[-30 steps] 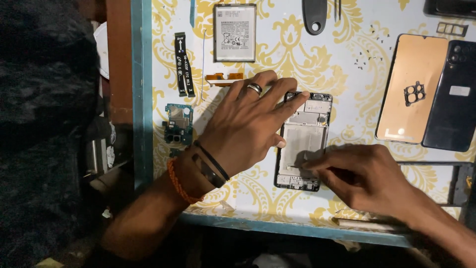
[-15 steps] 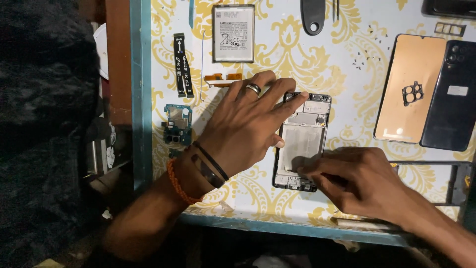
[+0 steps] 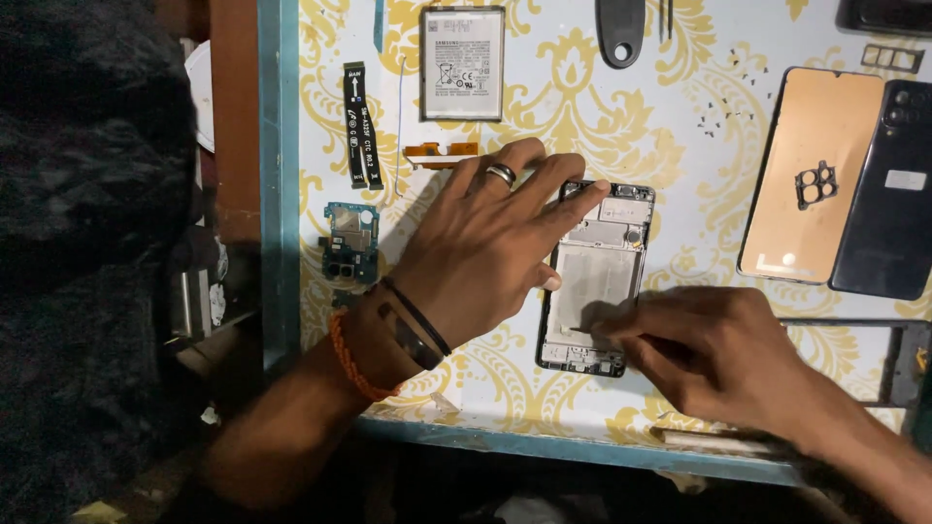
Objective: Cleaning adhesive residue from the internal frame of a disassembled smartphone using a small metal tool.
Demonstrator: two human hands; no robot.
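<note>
We logged the tabletop (image 3: 680, 126), covered in white sheet with a yellow ornamental pattern and edged by a blue frame (image 3: 277, 175). A flat grey battery (image 3: 462, 63) lay near the top edge. Left of it we noted a black flex ribbon (image 3: 358, 126) lying lengthwise, with a thin white wire (image 3: 399, 116) just beside it, and an orange flex strip (image 3: 442, 152) below the battery. A small green circuit board (image 3: 349, 243) sat near the blue frame. A black oval tool (image 3: 620, 29) rested at the top. At right we recorded a copper-coloured back panel (image 3: 811, 175) carrying a black camera bezel (image 3: 815, 184), beside a dark back cover (image 3: 888, 194).
</note>
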